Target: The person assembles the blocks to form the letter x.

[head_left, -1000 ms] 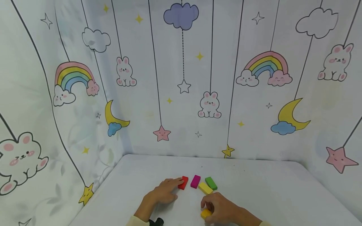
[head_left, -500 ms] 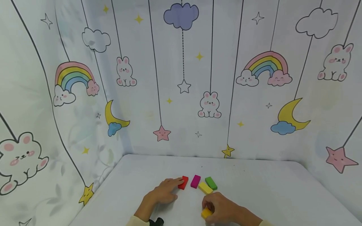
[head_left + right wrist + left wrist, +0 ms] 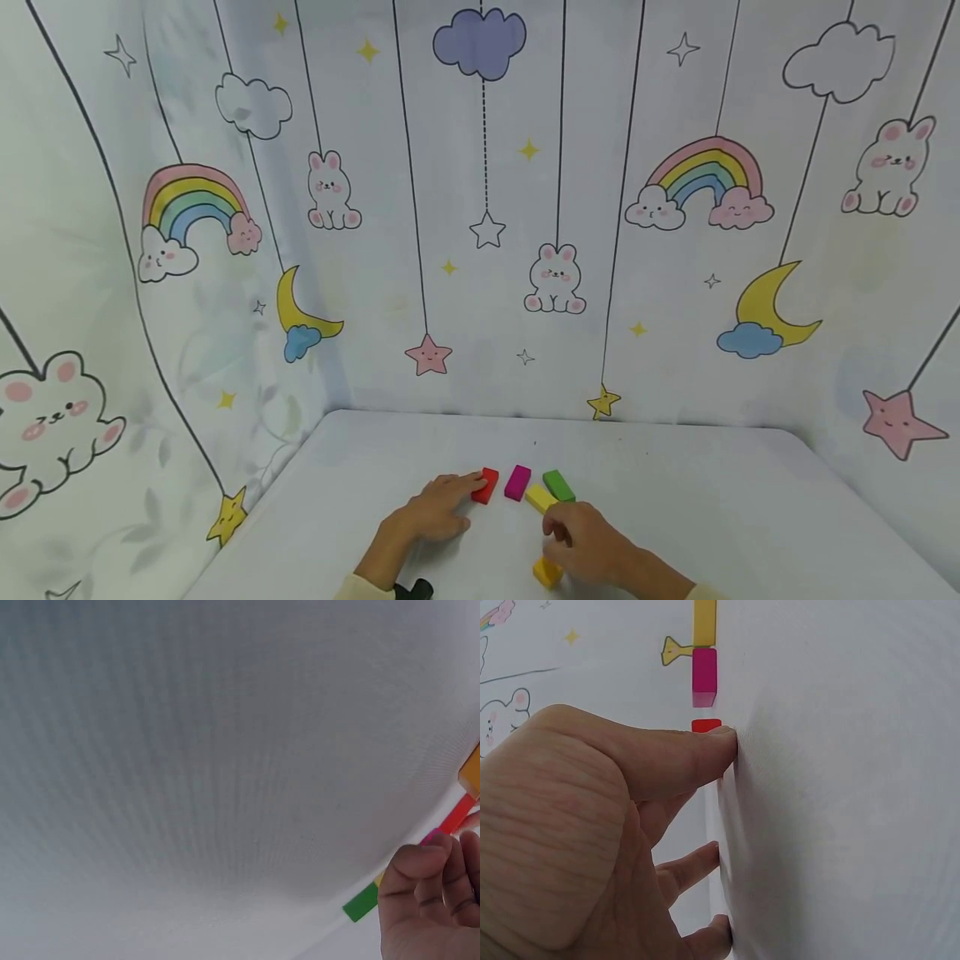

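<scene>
On the white table my left hand [image 3: 437, 510] rests with its fingers stretched forward, the fingertips touching a red block [image 3: 488, 485]. In the left wrist view the thumb and fingertips [image 3: 724, 746] reach the table surface, and the red block [image 3: 706, 725] is mostly hidden behind the thumb. An orange-yellow block [image 3: 547, 573] lies near the front, just left of my right hand [image 3: 592, 543]. That hand is raised beside it, fingers loosely bent, holding nothing. In the right wrist view the orange-yellow block [image 3: 471, 776] stands apart from the fingers.
Beyond the hands lie a magenta block [image 3: 517, 483], a light yellow block [image 3: 540, 498] and a green block [image 3: 558, 485], the last two close together. A black object [image 3: 415, 590] is at the left wrist. A cloth wall [image 3: 480, 292] with printed rabbits and rainbows surrounds the table.
My right hand has let go of the orange-yellow block and moved up and slightly right of it. The left hand has stayed in place by the red block.
</scene>
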Action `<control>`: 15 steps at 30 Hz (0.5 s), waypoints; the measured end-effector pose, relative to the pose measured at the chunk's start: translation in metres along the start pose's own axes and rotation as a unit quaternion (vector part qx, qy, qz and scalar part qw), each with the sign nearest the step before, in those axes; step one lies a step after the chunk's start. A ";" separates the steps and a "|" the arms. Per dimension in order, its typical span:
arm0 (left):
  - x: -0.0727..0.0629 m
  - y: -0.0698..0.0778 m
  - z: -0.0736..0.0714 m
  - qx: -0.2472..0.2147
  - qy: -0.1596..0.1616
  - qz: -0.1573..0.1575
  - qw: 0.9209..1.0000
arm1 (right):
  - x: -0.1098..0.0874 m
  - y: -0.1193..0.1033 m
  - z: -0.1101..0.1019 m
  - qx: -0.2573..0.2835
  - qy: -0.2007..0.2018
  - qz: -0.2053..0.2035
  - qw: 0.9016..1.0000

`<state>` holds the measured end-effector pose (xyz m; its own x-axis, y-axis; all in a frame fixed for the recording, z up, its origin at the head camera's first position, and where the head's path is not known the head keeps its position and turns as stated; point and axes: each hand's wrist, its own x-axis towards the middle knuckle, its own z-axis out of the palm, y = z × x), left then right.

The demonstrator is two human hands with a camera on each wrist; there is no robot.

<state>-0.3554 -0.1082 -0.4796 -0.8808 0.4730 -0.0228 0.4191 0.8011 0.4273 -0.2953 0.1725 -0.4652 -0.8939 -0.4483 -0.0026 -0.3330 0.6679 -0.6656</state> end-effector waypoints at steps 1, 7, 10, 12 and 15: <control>-0.001 0.000 0.000 0.001 0.001 0.000 1.000 | 0.000 0.000 0.000 -0.006 0.005 0.001 1.000; -0.002 -0.003 0.000 -0.005 0.004 0.005 1.000 | -0.001 -0.003 0.002 -0.082 0.056 0.014 0.995; -0.002 -0.003 0.000 -0.006 0.001 0.011 1.000 | -0.003 -0.003 0.003 -0.132 0.083 0.016 0.988; -0.001 -0.002 0.000 -0.006 -0.001 0.010 1.000 | -0.003 -0.004 0.003 -0.159 0.099 0.016 0.982; 0.000 -0.001 0.001 -0.005 -0.001 0.007 1.000 | -0.001 -0.007 0.002 -0.180 0.119 0.020 0.976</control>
<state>-0.3554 -0.1087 -0.4806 -0.8741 0.4853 -0.0181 0.4300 0.7907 0.4357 -0.2914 0.1675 -0.4623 -0.9382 -0.2959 0.1795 -0.3427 0.8662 -0.3637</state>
